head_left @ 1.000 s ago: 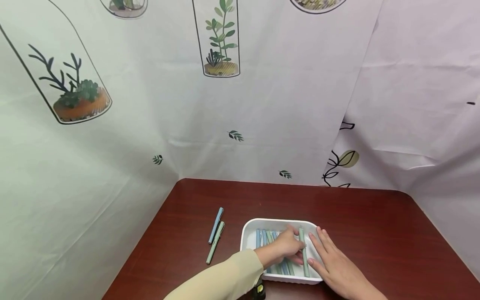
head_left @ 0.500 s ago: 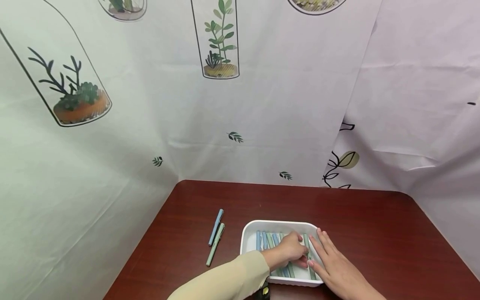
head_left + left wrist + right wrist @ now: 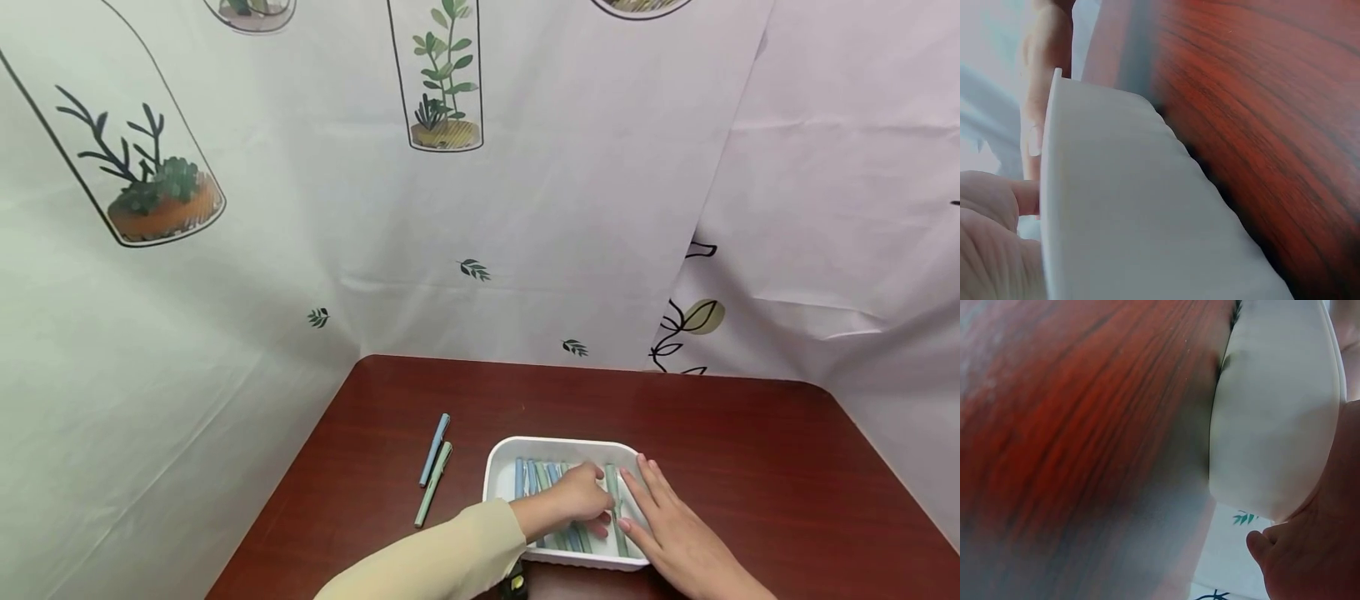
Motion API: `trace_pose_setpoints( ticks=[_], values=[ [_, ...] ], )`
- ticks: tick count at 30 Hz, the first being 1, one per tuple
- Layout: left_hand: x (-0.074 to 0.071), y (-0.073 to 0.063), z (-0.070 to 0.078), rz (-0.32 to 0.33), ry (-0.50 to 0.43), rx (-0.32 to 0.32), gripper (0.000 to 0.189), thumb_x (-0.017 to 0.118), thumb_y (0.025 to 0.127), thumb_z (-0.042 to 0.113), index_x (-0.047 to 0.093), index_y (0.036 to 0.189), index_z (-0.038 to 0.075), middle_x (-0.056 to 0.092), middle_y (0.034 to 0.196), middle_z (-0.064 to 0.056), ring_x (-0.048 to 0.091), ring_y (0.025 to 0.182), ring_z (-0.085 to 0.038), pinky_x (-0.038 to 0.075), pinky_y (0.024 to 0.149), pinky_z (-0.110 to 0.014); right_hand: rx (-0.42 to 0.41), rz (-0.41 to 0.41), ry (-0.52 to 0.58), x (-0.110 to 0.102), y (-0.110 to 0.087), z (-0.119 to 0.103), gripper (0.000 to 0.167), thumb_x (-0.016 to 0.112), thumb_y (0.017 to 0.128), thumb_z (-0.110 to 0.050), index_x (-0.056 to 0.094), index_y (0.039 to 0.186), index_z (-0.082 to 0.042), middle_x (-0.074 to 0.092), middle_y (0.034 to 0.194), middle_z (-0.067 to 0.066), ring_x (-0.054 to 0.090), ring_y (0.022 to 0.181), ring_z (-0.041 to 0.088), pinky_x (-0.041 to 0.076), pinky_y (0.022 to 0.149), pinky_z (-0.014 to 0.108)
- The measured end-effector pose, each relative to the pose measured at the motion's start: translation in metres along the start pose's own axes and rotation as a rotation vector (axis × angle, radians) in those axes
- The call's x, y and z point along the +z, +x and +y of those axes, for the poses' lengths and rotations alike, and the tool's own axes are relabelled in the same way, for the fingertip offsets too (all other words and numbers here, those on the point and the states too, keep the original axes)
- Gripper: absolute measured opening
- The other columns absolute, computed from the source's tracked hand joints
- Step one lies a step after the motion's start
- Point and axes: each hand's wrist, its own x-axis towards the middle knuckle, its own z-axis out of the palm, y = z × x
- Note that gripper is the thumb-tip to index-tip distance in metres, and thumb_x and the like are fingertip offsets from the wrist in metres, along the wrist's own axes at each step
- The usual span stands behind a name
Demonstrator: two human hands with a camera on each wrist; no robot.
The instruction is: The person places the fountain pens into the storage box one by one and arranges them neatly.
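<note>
A white plastic tray (image 3: 555,439) holds a row of light blue and light green pens (image 3: 542,477). My left hand (image 3: 573,496) reaches into it, fingers curled at a green pen (image 3: 612,483) near the right side; the contact is partly hidden. That pen lies lengthwise, apart from the row. My right hand (image 3: 678,529) rests its straight fingers against the tray's right rim. The left wrist view shows the tray's outer wall (image 3: 1122,175) with part of my left hand (image 3: 991,237) over the rim. In the right wrist view, my right hand (image 3: 1316,556) touches the tray's end.
A blue pen (image 3: 435,450) and a green pen (image 3: 433,485) lie on the dark red wooden table (image 3: 360,467) left of the tray. White fabric (image 3: 525,208) with plant prints hangs behind and beside the table. A black wrist device (image 3: 515,581) shows below the left sleeve.
My left hand and the green pen moved slightly right in the tray, toward my right hand, during the first half second. Since then both hands have stayed nearly still.
</note>
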Motion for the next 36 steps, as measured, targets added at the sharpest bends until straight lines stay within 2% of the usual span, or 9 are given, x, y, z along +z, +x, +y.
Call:
trace_pose_setpoints(
  ticks=[4,6,9,12,14,24,29,34,36],
  values=[
    [-0.010,-0.007,0.000,-0.031,-0.003,0.051,0.041,0.061,0.083,-0.005,0.057,0.124,-0.007,0.063,0.075,-0.007,0.069,0.062,-0.025,0.059,0.055,-0.033,-0.007,0.001,0.001,0.001,0.001,0.001,0.065,0.069,0.095,-0.042,0.051,0.150,-0.012,0.038,0.160,0.018,0.025,0.153,0.025,0.049,0.099,0.047],
    [-0.016,-0.011,0.000,-0.037,-0.006,0.080,0.041,0.062,0.084,-0.002,0.057,0.124,-0.006,0.065,0.078,-0.005,0.070,0.066,-0.024,0.060,0.057,-0.033,-0.005,0.001,0.003,0.002,0.001,0.001,0.065,0.069,0.095,-0.042,0.051,0.150,-0.012,0.038,0.160,0.018,0.032,0.150,0.028,0.048,0.101,0.043],
    [-0.026,-0.016,-0.001,-0.042,0.003,0.115,0.040,0.064,0.086,0.003,0.059,0.125,-0.004,0.067,0.085,-0.001,0.070,0.071,-0.024,0.059,0.060,-0.031,-0.005,0.012,0.012,0.004,0.000,0.001,0.064,0.069,0.095,-0.042,0.052,0.149,-0.012,0.039,0.159,0.018,0.017,0.155,0.018,0.030,0.112,0.020],
    [-0.038,-0.020,-0.002,-0.048,0.012,0.157,0.040,0.066,0.088,0.006,0.059,0.127,-0.003,0.069,0.092,-0.001,0.071,0.074,-0.025,0.058,0.061,-0.029,-0.013,0.020,0.032,0.005,0.000,0.002,0.064,0.069,0.095,-0.042,0.052,0.149,-0.011,0.039,0.159,0.020,-0.006,0.151,-0.003,0.006,0.110,0.002],
    [-0.046,-0.024,-0.003,-0.053,0.020,0.185,0.040,0.066,0.089,0.007,0.059,0.127,-0.003,0.070,0.096,-0.003,0.071,0.076,-0.025,0.056,0.061,-0.027,-0.024,0.024,0.040,0.005,0.000,0.002,0.064,0.068,0.096,-0.041,0.052,0.149,-0.010,0.038,0.159,0.021,-0.013,0.146,-0.010,-0.004,0.107,0.000],
    [-0.082,-0.038,-0.011,-0.017,0.104,0.303,0.041,0.067,0.091,0.016,0.061,0.129,0.004,0.073,0.113,-0.004,0.066,0.097,-0.014,0.051,0.077,-0.026,-0.003,0.020,0.040,0.003,0.000,0.000,0.064,0.068,0.095,-0.042,0.052,0.149,-0.012,0.038,0.159,0.018,-0.014,0.145,-0.012,-0.003,0.105,-0.001],
    [-0.101,-0.044,-0.014,-0.043,0.066,0.345,0.040,0.064,0.095,0.014,0.057,0.132,0.002,0.069,0.121,-0.011,0.067,0.104,-0.023,0.053,0.082,-0.028,-0.019,0.035,0.041,0.005,-0.001,0.002,0.064,0.070,0.094,-0.041,0.053,0.147,-0.010,0.041,0.156,0.021,-0.015,0.145,-0.013,-0.002,0.107,-0.001],
    [-0.120,-0.046,-0.018,-0.009,0.032,0.379,0.041,0.064,0.096,0.014,0.056,0.135,0.001,0.066,0.126,-0.018,0.068,0.109,-0.028,0.056,0.086,-0.032,-0.031,0.045,0.033,0.006,-0.001,0.004,0.065,0.071,0.093,-0.040,0.053,0.147,-0.009,0.041,0.156,0.022,-0.014,0.145,-0.012,-0.001,0.109,0.001],
    [-0.128,-0.047,-0.020,0.012,0.026,0.383,0.040,0.063,0.097,0.013,0.056,0.135,0.002,0.065,0.128,-0.020,0.068,0.109,-0.028,0.056,0.085,-0.032,-0.017,0.037,0.013,0.006,-0.001,0.004,0.065,0.071,0.093,-0.042,0.053,0.148,-0.012,0.041,0.157,0.019,-0.008,0.149,-0.008,0.014,0.113,0.006]
  ],
)
